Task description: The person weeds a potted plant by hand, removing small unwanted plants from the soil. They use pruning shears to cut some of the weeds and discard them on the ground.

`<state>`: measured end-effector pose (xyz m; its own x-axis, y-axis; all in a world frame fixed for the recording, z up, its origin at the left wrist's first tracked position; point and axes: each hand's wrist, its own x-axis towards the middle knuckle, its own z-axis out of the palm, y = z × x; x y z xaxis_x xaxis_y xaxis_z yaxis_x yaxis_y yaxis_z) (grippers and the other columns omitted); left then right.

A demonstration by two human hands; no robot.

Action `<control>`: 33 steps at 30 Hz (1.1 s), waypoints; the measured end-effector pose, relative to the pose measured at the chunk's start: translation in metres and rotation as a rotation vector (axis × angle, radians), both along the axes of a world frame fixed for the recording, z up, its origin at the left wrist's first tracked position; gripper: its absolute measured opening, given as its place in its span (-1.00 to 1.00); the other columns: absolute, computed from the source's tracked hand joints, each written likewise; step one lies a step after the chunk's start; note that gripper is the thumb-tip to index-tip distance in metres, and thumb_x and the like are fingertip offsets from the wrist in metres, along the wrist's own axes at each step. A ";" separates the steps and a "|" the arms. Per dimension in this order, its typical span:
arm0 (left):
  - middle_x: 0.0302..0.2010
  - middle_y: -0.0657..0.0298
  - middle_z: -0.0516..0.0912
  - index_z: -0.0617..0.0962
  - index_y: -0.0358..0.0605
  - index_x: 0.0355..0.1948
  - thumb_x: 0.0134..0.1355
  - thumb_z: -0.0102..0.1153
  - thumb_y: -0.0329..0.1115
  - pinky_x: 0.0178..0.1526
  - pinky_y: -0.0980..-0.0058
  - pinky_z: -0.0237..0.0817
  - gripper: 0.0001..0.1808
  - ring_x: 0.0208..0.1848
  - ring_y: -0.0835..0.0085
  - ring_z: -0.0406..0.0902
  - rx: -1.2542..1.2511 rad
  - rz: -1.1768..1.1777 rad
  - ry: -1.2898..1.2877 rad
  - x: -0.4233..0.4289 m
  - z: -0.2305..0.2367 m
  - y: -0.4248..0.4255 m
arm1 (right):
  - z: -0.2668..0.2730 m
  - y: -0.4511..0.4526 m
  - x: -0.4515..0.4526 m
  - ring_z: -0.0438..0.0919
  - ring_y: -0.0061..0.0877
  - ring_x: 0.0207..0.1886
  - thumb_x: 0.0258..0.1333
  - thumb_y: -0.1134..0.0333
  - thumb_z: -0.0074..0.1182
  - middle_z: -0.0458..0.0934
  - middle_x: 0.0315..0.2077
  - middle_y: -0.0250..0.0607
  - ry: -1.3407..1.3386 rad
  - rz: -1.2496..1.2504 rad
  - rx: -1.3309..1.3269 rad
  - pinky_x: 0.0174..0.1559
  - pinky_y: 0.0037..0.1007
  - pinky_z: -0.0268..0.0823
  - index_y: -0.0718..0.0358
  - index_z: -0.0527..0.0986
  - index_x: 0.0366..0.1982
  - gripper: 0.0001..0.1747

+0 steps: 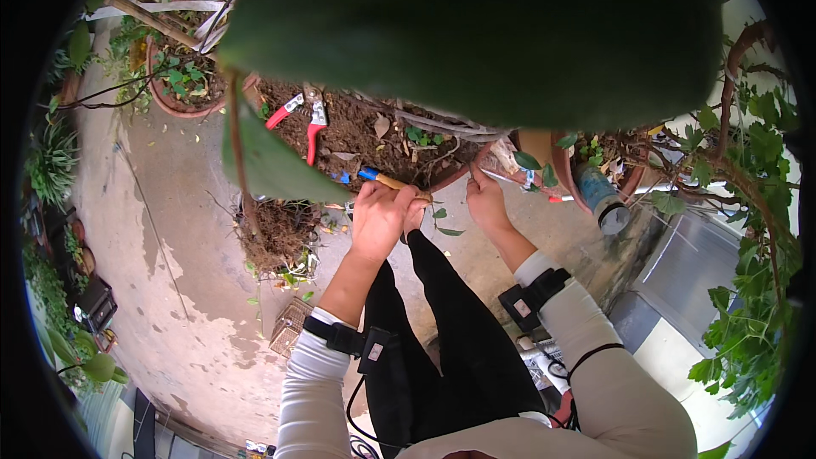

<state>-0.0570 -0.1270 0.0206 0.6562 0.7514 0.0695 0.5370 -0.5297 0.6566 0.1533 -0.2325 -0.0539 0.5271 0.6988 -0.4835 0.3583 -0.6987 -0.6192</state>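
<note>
My left hand (pixel 382 213) is closed around a wooden handle with a blue end (pixel 389 180), just in front of the large terracotta pot. A thin leafy twig (pixel 441 220) shows to the right of its fingers. My right hand (pixel 488 201) is pinched at the pot's rim (pixel 454 178); whether something thin is between its fingers is too small to tell. Red-handled pruning shears (pixel 312 116) lie spread on the soil (pixel 357 124) inside the pot. Small blue scraps (pixel 343 176) rest near the wooden handle.
A big, blurred green leaf (pixel 472 44) hides much of the far side. Left of my hands, a root ball (pixel 277 236) sits on the concrete floor, its stem rising close to the camera. A blue cylindrical container (pixel 599 197) leans at another pot. A woven basket (pixel 290 326) stands nearer.
</note>
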 end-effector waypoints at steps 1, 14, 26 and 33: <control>-0.56 0.23 0.59 0.64 -0.04 -0.29 0.18 0.27 -0.14 -0.11 0.34 0.32 -0.78 -0.38 0.26 0.57 0.007 0.004 0.007 -0.001 0.001 -0.001 | 0.002 -0.001 -0.003 0.59 -0.40 -0.41 0.33 0.32 -0.12 0.65 -0.30 -0.01 0.105 -0.061 0.049 -0.28 -0.43 0.45 0.35 0.38 0.26 -0.49; -0.73 0.33 0.49 0.63 0.03 -0.48 0.07 0.37 0.00 -0.24 0.38 0.33 -0.71 -0.58 0.32 0.50 0.097 0.066 -0.016 -0.020 -0.003 -0.027 | 0.000 0.009 -0.022 0.38 -0.48 -0.66 0.36 0.30 -0.06 0.38 -0.70 -0.24 0.259 -0.287 0.098 -0.56 -0.35 0.26 0.28 0.38 0.24 -0.54; -0.71 0.40 0.52 0.61 0.06 -0.46 0.12 0.35 -0.04 -0.25 0.45 0.33 -0.74 -0.59 0.44 0.53 0.102 0.021 -0.008 -0.011 -0.002 -0.029 | -0.018 -0.019 -0.032 0.57 0.07 -0.49 0.30 0.36 -0.07 0.56 -0.56 0.16 -0.297 0.111 0.179 -0.40 -0.03 0.41 0.27 0.29 0.34 -0.42; -0.62 0.28 0.56 0.64 0.00 -0.41 0.11 0.35 -0.08 -0.13 0.33 0.35 -0.75 -0.41 0.26 0.58 0.005 0.021 -0.025 0.002 -0.001 -0.024 | -0.026 -0.029 0.004 0.57 -0.07 -0.60 0.23 0.40 0.03 0.54 -0.66 0.03 -0.585 0.410 0.300 -0.49 -0.10 0.42 0.32 0.30 0.33 -0.38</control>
<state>-0.0553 -0.1506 0.0198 0.6384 0.7644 0.0896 0.5317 -0.5222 0.6669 0.1572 -0.2610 -0.0794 0.3096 0.9502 0.0348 0.8790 -0.2721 -0.3916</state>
